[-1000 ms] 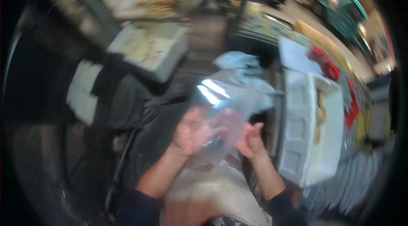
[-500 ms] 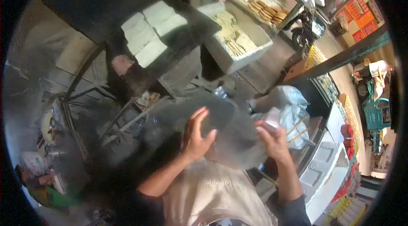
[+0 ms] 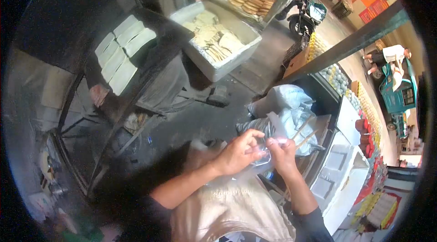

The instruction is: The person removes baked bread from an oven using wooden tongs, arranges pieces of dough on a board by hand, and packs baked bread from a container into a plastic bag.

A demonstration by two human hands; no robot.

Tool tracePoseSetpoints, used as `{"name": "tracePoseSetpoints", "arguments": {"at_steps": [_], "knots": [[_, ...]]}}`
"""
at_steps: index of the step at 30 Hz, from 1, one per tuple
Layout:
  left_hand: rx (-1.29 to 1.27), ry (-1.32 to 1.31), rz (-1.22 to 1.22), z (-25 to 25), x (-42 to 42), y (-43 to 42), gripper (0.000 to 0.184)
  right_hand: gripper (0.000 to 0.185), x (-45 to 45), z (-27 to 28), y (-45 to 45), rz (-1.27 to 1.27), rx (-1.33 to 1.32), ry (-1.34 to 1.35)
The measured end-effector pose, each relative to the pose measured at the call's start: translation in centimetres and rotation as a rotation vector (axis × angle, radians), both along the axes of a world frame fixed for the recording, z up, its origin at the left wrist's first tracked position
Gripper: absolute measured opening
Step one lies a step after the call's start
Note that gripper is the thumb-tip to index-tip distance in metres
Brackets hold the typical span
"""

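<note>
In front of my apron (image 3: 227,205), both hands meet at a thin clear plastic bag (image 3: 263,160). My left hand (image 3: 236,154) comes in from the left, its fingers bent and closed on the bag's edge. Thumb and fingers of my right hand (image 3: 284,154) pinch the same bag from the other side. Part of the film sticks up above the right hand, and its lower end is blurred. Nothing can be made out inside the bag.
Pale rectangular dough pieces (image 3: 119,62) lie on a dark flat surface at upper left. A white box (image 3: 214,70) of flatbreads stands beside it. Browned flatbreads (image 3: 250,3) sit behind glass. Pale plastic sacks (image 3: 291,98), a foam box (image 3: 334,167) and trays of eggs (image 3: 334,78) line the right.
My hands, apart before, have come together on the plastic bag, with the left moving right. The view has turned, so the dough pieces and white box appear further left.
</note>
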State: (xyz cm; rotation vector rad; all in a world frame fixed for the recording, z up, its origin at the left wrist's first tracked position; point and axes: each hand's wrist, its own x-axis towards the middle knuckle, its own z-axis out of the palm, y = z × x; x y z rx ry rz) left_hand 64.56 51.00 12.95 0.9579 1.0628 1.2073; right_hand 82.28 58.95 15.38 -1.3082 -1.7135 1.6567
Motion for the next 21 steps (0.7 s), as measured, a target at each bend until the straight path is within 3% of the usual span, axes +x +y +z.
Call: {"name": "tracePoseSetpoints", "arguments": {"at_steps": [1,2,5,8,10,13,15,16,18,19,21], "knots": [[-0.067,0.066,0.020,0.1,0.2,0.6,0.025,0.018,0.1,-0.6,0.6,-0.031,-0.134,0.051],[-0.074,0.068,0.016,-0.6,0.2,1.0,0.025,0.018,-0.1,-1.1,1.2,-0.057,-0.264,0.103],[-0.146,0.035,0.147,-2.3,-1.3,2.1,0.013,0.013,-1.7,-2.7,2.5,-0.073,-0.311,0.278],[-0.124,0.034,0.177,-2.3,-3.5,3.0,0.015,0.012,-3.3,-3.3,4.5,0.042,-0.458,0.414],[-0.213,-0.058,0.170,-2.1,-5.3,3.9,0.018,0.014,-5.5,-3.1,5.9,0.128,-0.515,0.263],[-0.193,-0.297,0.138,-3.4,-8.3,6.0,0.022,0.014,-8.1,-5.9,8.5,0.121,-0.520,0.320],[-0.276,-0.289,-0.096,-4.1,-11.3,7.7,0.028,0.015,-9.9,-6.2,10.7,0.129,-0.468,0.377],[-0.269,-0.296,-0.097,-5.3,-12.8,8.7,0.028,0.015,-11.3,-5.1,11.6,0.130,-0.462,0.370],[-0.155,0.572,-0.086,-7.8,-15.4,10.7,0.031,0.017,-14.5,-1.7,13.2,0.475,-0.086,0.108],[-0.154,0.565,-0.086,-7.8,-16.5,11.6,0.031,0.019,-16.1,-0.5,14.5,0.706,0.166,0.000],[0.042,0.792,0.084,-7.8,-18.7,13.2,0.019,0.018,-18.5,-0.6,15.2,0.818,0.213,-0.013]]}}
